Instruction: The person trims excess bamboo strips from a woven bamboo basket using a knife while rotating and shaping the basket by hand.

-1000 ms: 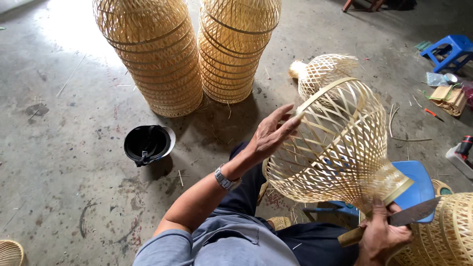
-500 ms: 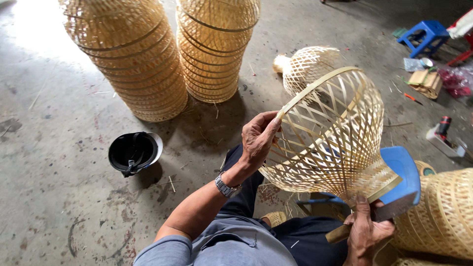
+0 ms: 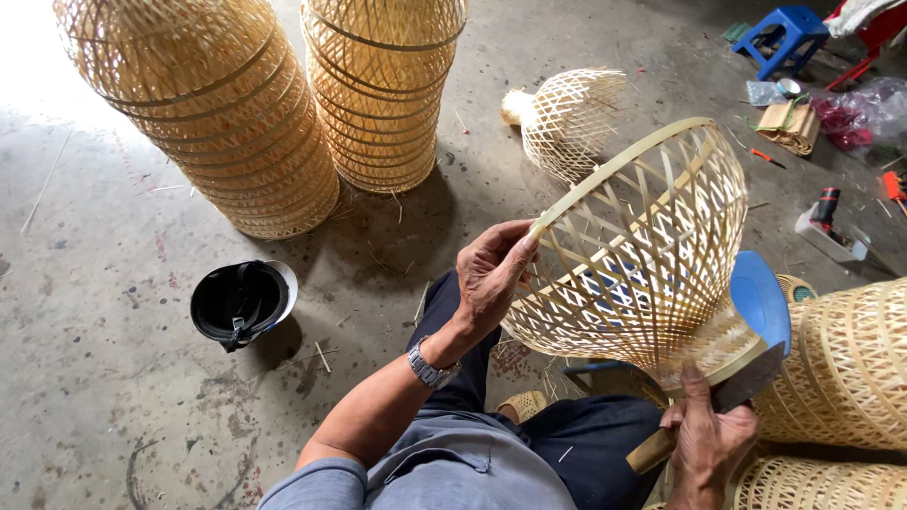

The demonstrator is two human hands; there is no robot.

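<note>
While left hand (image 3: pixel 491 274) grips woven basket (image 3: pixel 652 255) rim, right hand (image 3: pixel 709 439) clasps knife (image 3: pixel 727 397) w/ closed fingers.

Bare concrete floor (image 3: pixel 113 378), grey and pretty stained, with thin bamboo slivers scattered around. Two tall stacks of woven bamboo baskets (image 3: pixel 213 113) stand on it side by side at the top, nearly touching. A black helmet (image 3: pixel 241 302) sits upside down below them, a bit apart. A small woven bamboo cage (image 3: pixel 567 118) lies on its side right of the stacks. Far right corner's cluttered: blue plastic stool (image 3: pixel 779 33), bundle of bamboo strips (image 3: pixel 789 123), clear plastic bags (image 3: pixel 864 109), some red-handled tools (image 3: pixel 827 208).
</note>
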